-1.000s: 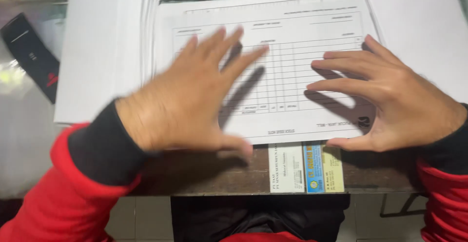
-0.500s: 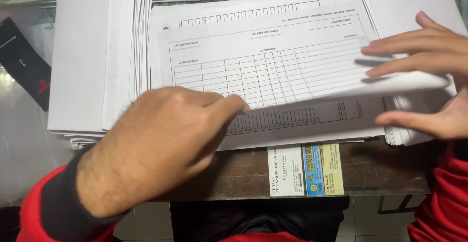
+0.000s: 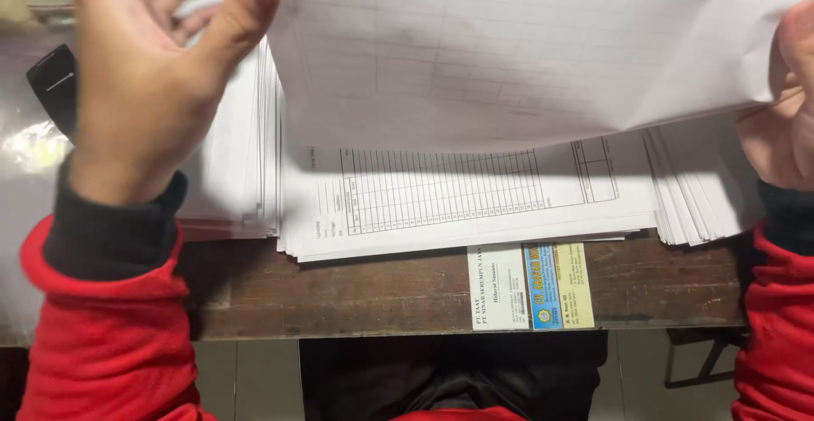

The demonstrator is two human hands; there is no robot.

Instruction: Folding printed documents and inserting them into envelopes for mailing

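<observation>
I hold a white printed sheet (image 3: 526, 48) lifted above the desk, its blank back towards me with a faint grid showing through. My left hand (image 3: 144, 82) pinches the sheet's left edge at the top left, thumb raised. At the right border of the view, my right hand (image 3: 784, 107) grips the sheet's right edge. Below the sheet lies a stack of printed forms (image 3: 441, 200) with a ruled table on the top page.
A pile of white paper (image 3: 237, 175) stands left of the forms, and another fanned pile (image 3: 695, 192) lies on the right. Two small printed cards (image 3: 530, 285) are stuck near the front edge of the wooden desk (image 3: 339, 294). A black object (image 3: 51, 82) lies far left.
The top sheet, which lay flat under both hands, has been taken by its two side edges and raised up towards the camera. Both hands rose with it, uncovering the form beneath.
</observation>
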